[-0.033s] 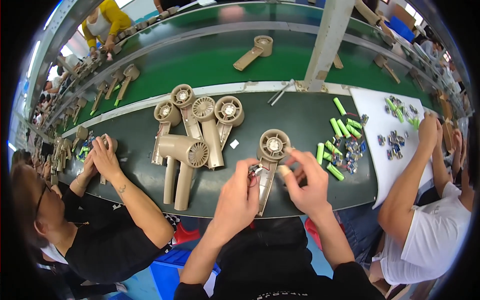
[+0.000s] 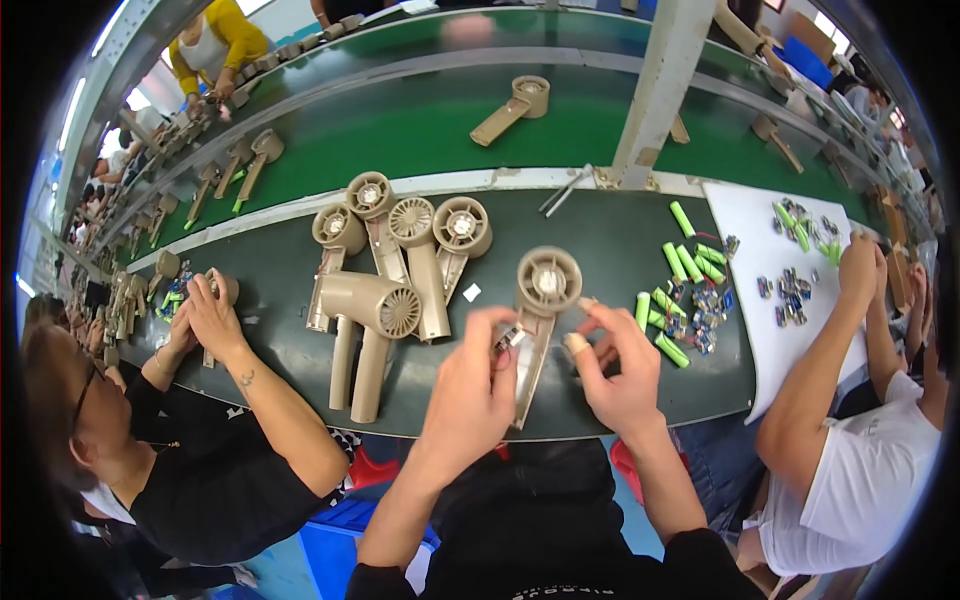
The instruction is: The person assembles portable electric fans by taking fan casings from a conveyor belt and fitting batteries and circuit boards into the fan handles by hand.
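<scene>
Directly ahead of me, a beige handheld fan (image 2: 549, 280) has its round head facing up and its opened handle pointing toward me. My left hand (image 2: 468, 390) is beside the handle, fingers closed on a small circuit board (image 2: 511, 338). To the right of the handle is my right hand (image 2: 622, 378), its thumb and index finger apart with nothing visible between them. A pale covering wraps the thumb tip. The other right-hand fingers curl inward. Part of the handle is hidden behind my left hand.
Several beige fans (image 2: 372, 310) cluster at the left. Green battery cells (image 2: 688, 262) and loose circuit boards (image 2: 710, 315) lie right, beside a white sheet (image 2: 745, 225). Tweezers (image 2: 566, 190) lie near a metal post (image 2: 660, 100). Co-workers sit either side; a green conveyor (image 2: 400, 135) runs beyond.
The circuit board in my left hand has tilted, and the fan's head has risen slightly in view. My right hand's fingertips have shifted slightly away from the fan.
</scene>
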Motion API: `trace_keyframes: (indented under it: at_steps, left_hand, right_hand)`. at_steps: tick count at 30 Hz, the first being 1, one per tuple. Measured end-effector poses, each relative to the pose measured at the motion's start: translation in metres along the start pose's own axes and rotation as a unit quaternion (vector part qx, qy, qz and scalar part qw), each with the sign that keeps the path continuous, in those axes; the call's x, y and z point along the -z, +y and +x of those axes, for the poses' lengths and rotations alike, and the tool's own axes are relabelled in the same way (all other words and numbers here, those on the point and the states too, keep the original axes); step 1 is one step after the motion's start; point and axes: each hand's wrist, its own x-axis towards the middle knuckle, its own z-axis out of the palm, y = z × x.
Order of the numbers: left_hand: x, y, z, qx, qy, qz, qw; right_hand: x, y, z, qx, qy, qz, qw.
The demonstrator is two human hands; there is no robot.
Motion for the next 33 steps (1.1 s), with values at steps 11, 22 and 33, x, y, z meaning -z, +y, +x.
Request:
trace_keyframes:
  at_steps: [11,22,33]
  left_hand:
    - [0.083,-0.075,0.294,0.127,0.121,0.281,0.943]
    - [0.103,-0.157,0.315,0.115,0.093,0.441,0.885]
    - [0.017,-0.079,0.316,0.064,-0.174,0.404,0.896]
  right_hand:
    - [0.0,-0.003,0.0,-0.104,-0.099,0.009,0.99]
    - [-0.002,0.001,-0.002,-0.095,-0.116,-0.016,0.989]
    - [0.002,0.001,-0.003,-0.082,-0.118,0.03,0.989]
